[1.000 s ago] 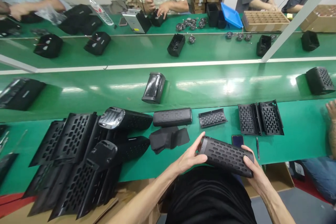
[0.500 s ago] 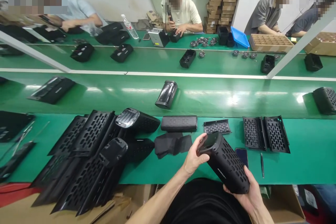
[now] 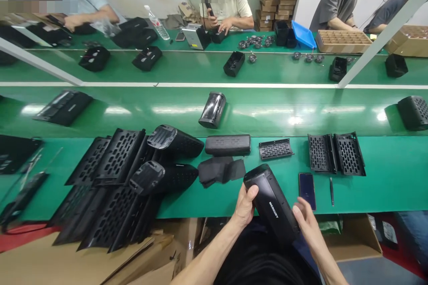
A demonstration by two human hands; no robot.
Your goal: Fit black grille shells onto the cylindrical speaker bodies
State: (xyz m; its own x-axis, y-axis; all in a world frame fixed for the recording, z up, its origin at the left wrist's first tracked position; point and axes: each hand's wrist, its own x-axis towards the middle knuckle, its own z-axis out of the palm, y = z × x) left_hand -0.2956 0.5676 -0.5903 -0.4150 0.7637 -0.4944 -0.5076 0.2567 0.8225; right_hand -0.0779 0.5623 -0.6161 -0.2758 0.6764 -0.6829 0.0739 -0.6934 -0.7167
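A black speaker (image 3: 272, 202) with a white MERKURY label is tilted in front of me, its plain labelled side facing up. My left hand (image 3: 245, 205) is closed around its upper left end, thumb across the top. Beside the speaker's lower right edge is my right hand (image 3: 306, 218), fingers apart; whether its thumb touches the casing I cannot tell. Just beyond that hand lies a phone (image 3: 306, 189). Pieces of black cloth (image 3: 220, 171) lie ahead of my left hand, below another black speaker (image 3: 228, 144).
Perforated black panels (image 3: 117, 156) are piled at the left, with two black speaker housings (image 3: 177, 140) against them. More grilles (image 3: 350, 153) and a thin dark tool (image 3: 331, 191) lie at the right. A green conveyor (image 3: 160, 118) runs across, with co-workers seated beyond.
The speaker has been rolled so its labelled side faces up instead of its perforated side. My right hand has loosened from its lower end and its fingers have spread. The view has shifted slightly.
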